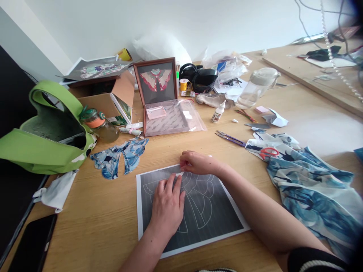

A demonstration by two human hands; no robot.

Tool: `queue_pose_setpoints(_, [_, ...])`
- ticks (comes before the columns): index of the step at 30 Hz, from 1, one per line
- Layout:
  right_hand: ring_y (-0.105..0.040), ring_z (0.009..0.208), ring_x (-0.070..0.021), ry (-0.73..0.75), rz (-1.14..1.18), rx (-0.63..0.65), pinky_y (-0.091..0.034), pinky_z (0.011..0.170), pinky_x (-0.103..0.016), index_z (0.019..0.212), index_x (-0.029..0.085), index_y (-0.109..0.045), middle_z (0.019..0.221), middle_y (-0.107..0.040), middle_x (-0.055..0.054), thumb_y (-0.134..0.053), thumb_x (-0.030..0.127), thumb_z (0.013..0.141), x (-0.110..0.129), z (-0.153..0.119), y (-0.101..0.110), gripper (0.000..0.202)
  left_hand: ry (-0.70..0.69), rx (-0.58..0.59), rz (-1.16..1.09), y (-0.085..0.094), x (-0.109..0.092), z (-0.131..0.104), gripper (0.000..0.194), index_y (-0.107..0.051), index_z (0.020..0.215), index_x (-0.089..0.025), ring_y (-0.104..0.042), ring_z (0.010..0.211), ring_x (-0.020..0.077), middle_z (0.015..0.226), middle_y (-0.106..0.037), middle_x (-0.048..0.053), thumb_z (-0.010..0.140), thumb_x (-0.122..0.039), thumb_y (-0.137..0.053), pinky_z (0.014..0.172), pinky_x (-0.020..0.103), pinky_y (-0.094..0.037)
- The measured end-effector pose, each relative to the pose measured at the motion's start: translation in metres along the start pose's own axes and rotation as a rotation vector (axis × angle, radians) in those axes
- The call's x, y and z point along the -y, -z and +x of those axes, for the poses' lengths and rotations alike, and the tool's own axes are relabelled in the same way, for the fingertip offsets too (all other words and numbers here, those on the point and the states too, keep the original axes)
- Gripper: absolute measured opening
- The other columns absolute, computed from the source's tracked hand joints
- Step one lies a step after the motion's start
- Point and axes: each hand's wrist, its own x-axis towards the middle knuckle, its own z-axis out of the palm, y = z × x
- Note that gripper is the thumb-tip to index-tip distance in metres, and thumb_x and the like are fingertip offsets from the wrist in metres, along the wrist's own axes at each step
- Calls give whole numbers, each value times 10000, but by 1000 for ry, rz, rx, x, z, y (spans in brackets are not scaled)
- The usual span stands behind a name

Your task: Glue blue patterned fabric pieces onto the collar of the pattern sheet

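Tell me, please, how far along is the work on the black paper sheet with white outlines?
Looks done: the blue-and-white patterned fabric collar shape is cut out, lying flat. In hand: the left hand rests on the sheet, the right hand is at its far edge. What is left, probably: the visible outlines, which carry no fabric.

Seemingly a craft desk point(93, 211), fabric-strewn.
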Motion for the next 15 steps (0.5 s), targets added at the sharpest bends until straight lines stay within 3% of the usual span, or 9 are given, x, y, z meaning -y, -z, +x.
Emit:
queue_pose_setpoints(8, [-578, 778, -181, 47, -16, -26, -440, 713, -272, 747, 166, -631, 815, -620, -58, -602, 62, 732, -13, 3, -15, 108, 71, 20, -35, 1, -5, -3, 437, -460, 1376, -201, -482, 1092, 263, 1367, -512, 72, 947, -282, -478, 946, 453, -469])
queue_pose_setpoints(15, [-597, 717, -185, 34, 2, 11, -473, 664, -306, 772, 191, -618, 828, -634, -66, -526, 226, 848, -8, 4, -10, 124, 123, -39, -111, -1, -6, -6, 424, -466, 1355, -207, -491, 1070, 253, 1317, -541, 70, 949, -331, -465, 930, 432, -460])
